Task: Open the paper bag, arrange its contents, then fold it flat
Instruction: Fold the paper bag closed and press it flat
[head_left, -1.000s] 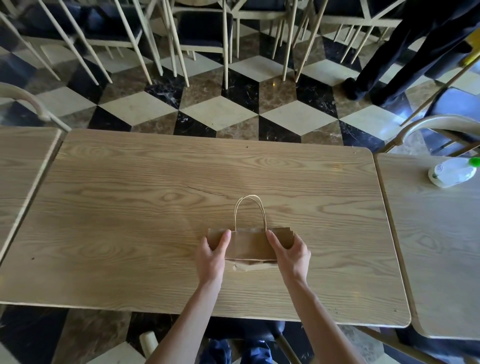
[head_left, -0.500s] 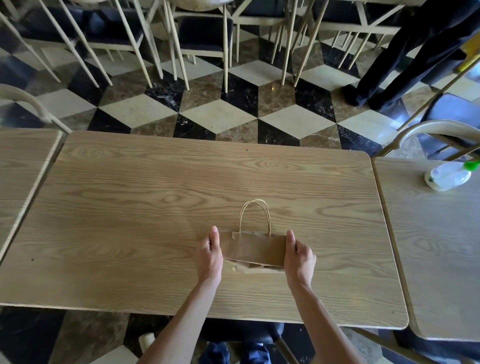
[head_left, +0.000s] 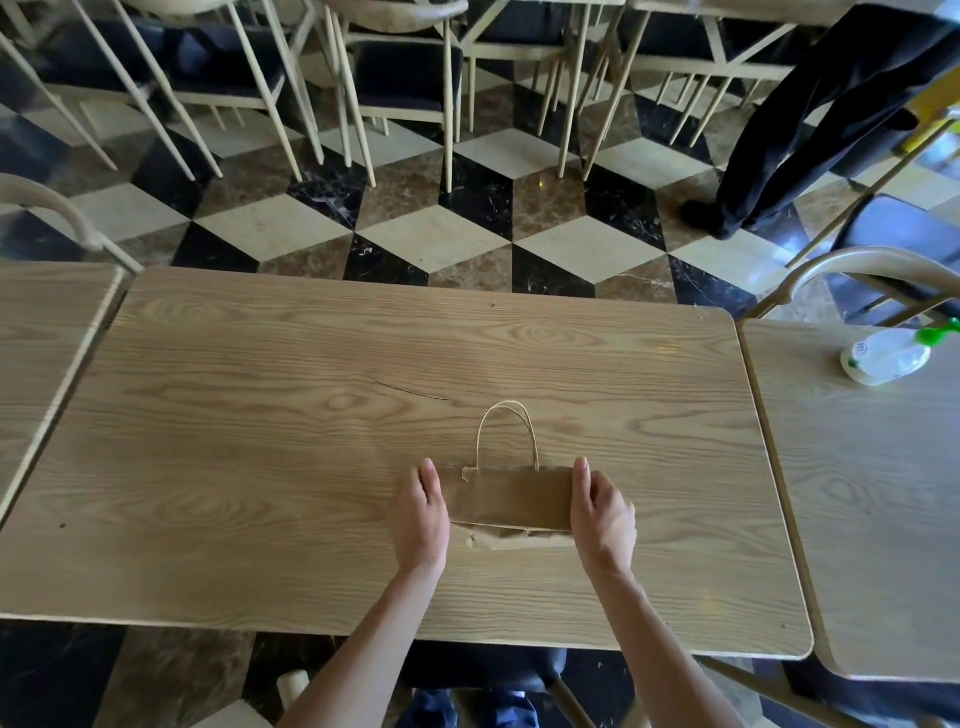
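I see a brown paper bag (head_left: 511, 496) lying flat on the wooden table (head_left: 260, 415), near the front edge and a little right of the table's centre. Its twisted paper handle (head_left: 506, 434) lies on the tabletop and loops away from me, past the bag's far edge. The near edge of the bag shows a folded strip with a crumpled, slightly torn corner on its left.

My left hand (head_left: 423, 517) stands on its edge against the left side of the bag, palm facing inward, fingers (head_left: 428, 475) straight and held together. It touches the bag's side edge but has closed on nothing. My right hand (head_left: 602, 512) stands the same way against the right side of the bag, fingers extended and slightly curved, thumb apart from them. It also presses against the paper without gripping it. The bag lies between the two palms.

The rest of this tabletop is bare wood with a thin dark crack (head_left: 410, 389) beyond the bag. A second table (head_left: 883, 493) stands just beside it on the right and carries a clear plastic bottle (head_left: 885, 358) with a green cap, lying on its side. A third table (head_left: 41, 332) stands on the left. Beyond the tables I see a checkered tile floor (head_left: 431, 234), pale chairs with dark seats (head_left: 405, 73), and the dark-trousered legs of a standing person (head_left: 810, 130) at upper right.
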